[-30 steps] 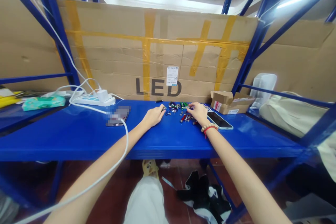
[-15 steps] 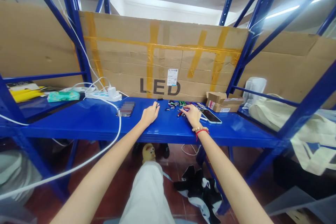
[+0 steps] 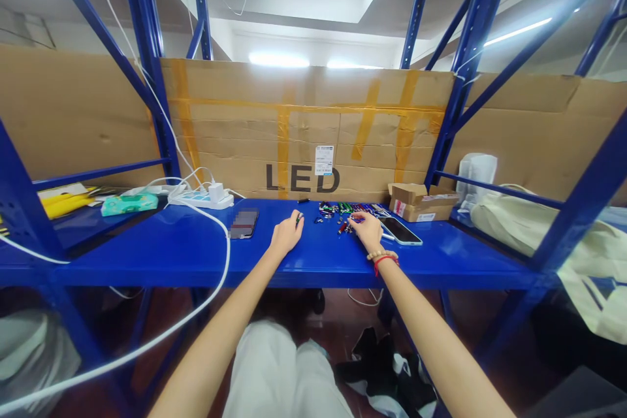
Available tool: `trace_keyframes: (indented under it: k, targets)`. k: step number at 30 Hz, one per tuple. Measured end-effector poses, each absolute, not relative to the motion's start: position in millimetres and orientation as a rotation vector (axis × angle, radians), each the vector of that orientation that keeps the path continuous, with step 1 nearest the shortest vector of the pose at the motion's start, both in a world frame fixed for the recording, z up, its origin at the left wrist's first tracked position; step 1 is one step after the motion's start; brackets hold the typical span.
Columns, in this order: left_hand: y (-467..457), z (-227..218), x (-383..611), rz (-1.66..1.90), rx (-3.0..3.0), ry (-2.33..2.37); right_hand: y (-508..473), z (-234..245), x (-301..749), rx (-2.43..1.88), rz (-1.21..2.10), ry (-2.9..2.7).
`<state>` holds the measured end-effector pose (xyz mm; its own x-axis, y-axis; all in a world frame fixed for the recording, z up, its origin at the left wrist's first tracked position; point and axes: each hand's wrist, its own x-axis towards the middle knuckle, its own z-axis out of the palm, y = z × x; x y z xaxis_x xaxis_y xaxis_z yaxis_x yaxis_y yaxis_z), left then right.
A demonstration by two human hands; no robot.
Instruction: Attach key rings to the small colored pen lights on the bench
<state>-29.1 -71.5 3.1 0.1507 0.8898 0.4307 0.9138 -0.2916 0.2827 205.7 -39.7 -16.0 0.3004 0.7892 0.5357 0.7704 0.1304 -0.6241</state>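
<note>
My left hand [image 3: 288, 233] is closed near the middle of the blue table [image 3: 186, 255], and a small dark piece [image 3: 299, 217] shows at its fingertips, too small to name. To the right, my right hand [image 3: 367, 231] reaches over a spread of small coloured metallic parts [image 3: 343, 209]. Its thumb and fingertips are pinched together; what is between them I cannot make out. A red piece [image 3: 342, 227] lies just left of its fingers. Beside that hand rests a phone [image 3: 402, 232] with a dark screen, and a white pen-like stick [image 3: 388, 236] lies partly behind the wrist.
Another phone [image 3: 249, 225] lies on the left, near a white power strip [image 3: 200, 198] with cables. One thick white cable [image 3: 228, 251] hangs over the front edge. A small open carton [image 3: 421, 202] stands at the back right, before a tall cardboard panel [image 3: 235, 137].
The camera view has tilted up, showing more ceiling lights. Both hands keep nearly the same places over the table, the left closed and the right pinched among the small parts.
</note>
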Motion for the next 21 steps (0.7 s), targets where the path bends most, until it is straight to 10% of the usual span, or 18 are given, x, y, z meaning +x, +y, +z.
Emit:
trace_keyframes:
  k: [21]
  targets:
    - [-79,-11,-9,-0.414,-2.620,-0.549,-28,2,212,-1.867,0.053,-1.049]
